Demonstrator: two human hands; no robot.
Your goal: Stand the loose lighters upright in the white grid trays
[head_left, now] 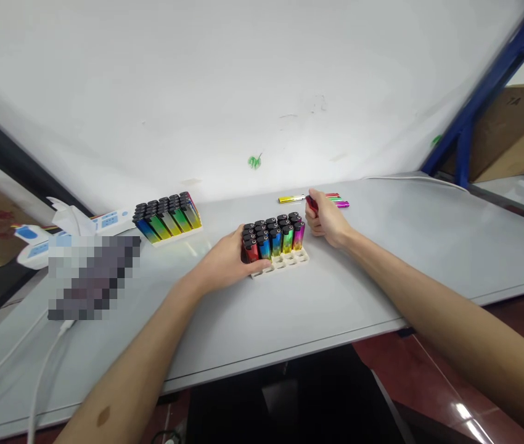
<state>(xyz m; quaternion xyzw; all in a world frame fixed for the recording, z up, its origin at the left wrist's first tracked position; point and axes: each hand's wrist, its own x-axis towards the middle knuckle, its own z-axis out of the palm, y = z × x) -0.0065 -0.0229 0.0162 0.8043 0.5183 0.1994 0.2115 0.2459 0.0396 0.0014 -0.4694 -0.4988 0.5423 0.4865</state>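
Note:
My left hand (225, 260) is closed around the left end of a white slotted tray (285, 262), its thumb along the front edge. Upright lighters (275, 240) with black tops and shiny red, blue, green and purple bodies stand in the tray's back rows; the front row of slots is bare. Just right of the tray, my right hand (329, 219) is closed in a fist on a red lighter (311, 205) with a dark top, mostly hidden by the fingers. Behind that hand lie a yellow lighter (291, 198) and a few red, green and purple lighters (343, 204).
A second tray packed with lighters (169, 217) stands at the back left. Further left are white power strips (109, 221) with plugs, a blurred-out dark object (98, 277) and a white cable (42, 364). A white wall rises behind the grey table (299, 320); cardboard boxes (511, 135) sit right.

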